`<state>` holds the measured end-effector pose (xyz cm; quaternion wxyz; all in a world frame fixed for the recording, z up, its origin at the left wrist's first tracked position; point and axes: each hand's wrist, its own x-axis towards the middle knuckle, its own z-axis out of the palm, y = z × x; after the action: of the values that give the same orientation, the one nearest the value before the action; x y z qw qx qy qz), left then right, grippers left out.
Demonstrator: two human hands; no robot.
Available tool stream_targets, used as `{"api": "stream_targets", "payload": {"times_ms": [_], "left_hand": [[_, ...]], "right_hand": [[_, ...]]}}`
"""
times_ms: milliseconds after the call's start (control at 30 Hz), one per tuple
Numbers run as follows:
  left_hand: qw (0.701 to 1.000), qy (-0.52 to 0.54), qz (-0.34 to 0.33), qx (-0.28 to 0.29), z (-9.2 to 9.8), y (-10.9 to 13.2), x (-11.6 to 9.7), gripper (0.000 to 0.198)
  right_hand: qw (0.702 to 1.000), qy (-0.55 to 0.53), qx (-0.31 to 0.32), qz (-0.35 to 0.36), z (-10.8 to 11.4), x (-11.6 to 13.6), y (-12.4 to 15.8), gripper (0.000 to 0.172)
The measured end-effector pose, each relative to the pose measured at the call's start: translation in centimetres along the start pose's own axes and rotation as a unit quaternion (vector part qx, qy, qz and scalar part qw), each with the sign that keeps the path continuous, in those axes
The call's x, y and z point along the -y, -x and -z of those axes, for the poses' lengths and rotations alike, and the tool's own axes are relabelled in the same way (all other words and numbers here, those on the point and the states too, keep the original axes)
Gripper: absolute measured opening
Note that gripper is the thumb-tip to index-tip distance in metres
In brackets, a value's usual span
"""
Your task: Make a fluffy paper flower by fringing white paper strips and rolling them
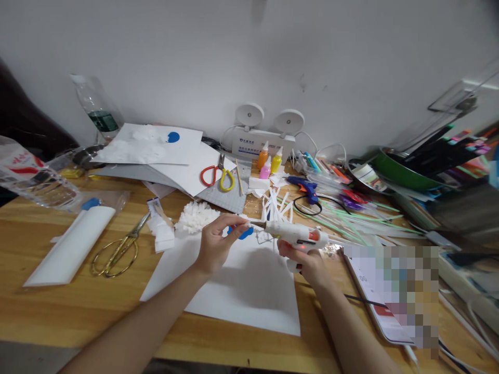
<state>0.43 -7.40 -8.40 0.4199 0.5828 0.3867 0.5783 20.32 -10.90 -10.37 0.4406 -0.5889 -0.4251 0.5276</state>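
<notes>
My right hand [302,258] is wrapped round the handle of a white hot glue gun [296,234] with an orange trigger, its nozzle pointing left. My left hand [218,240] pinches a small white piece with a blue part [245,233] right at the nozzle tip. Both hands hover over a large white sheet [241,291] lying on the wooden table [58,311]. A fluffy white paper flower [196,216] lies just beyond my left hand.
Gold scissors [119,249] and a white folded sheet [70,248] lie at left. Red-and-yellow scissors [216,175], stacked white boards [156,150], small paint bottles [268,158], a blue glue gun [306,188], paper strips, straws, a green bowl [401,174] and a phone [384,306] crowd the back and right.
</notes>
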Motion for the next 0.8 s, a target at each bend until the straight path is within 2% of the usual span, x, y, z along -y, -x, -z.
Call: {"api": "stream_targets", "payload": {"times_ms": [800], "left_hand": [[0.999, 0.012, 0.049, -0.016, -0.02, -0.1, 0.12, 0.01]], "right_hand": [[0.999, 0.028, 0.014, 0.029, 0.2, -0.1, -0.15, 0.016]]}}
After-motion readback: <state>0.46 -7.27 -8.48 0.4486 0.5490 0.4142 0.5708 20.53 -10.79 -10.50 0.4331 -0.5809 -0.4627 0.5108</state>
